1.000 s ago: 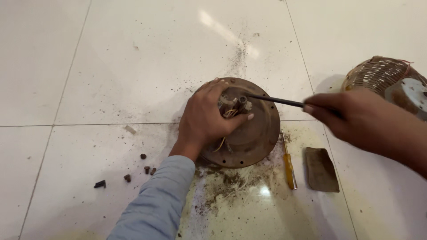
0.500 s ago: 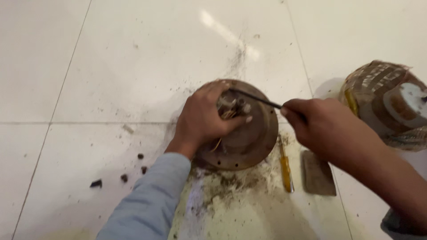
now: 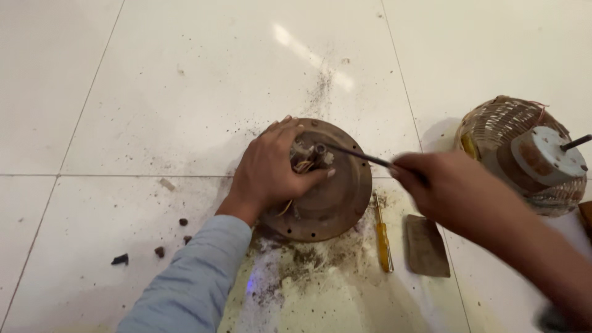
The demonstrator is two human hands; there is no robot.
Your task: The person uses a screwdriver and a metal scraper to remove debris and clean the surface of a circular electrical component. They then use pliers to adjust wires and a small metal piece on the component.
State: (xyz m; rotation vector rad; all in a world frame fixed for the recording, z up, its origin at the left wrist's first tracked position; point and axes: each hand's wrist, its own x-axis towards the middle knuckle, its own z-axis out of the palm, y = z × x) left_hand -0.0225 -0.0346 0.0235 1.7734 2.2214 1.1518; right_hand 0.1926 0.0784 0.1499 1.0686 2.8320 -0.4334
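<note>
A round rusty brown metal cover [image 3: 336, 197] lies on the white tiled floor. My left hand [image 3: 268, 169] grips its centre hub, where short wires [image 3: 303, 165] stick out. My right hand [image 3: 441, 185], blurred, holds a thin dark rod-like tool [image 3: 357, 155] whose tip rests at the hub next to my left thumb.
A yellow-handled screwdriver [image 3: 383, 234] and a flat brown piece [image 3: 425, 245] lie right of the cover. A wicker basket [image 3: 499, 126] holding a grey cylindrical motor part [image 3: 546, 157] stands at the far right. Dirt and several dark crumbs [image 3: 159, 251] litter the floor in front.
My right hand has slid along the tool, first toward the hub and then back out a little, and is now blurred. My left hand has kept its grip on the hub.
</note>
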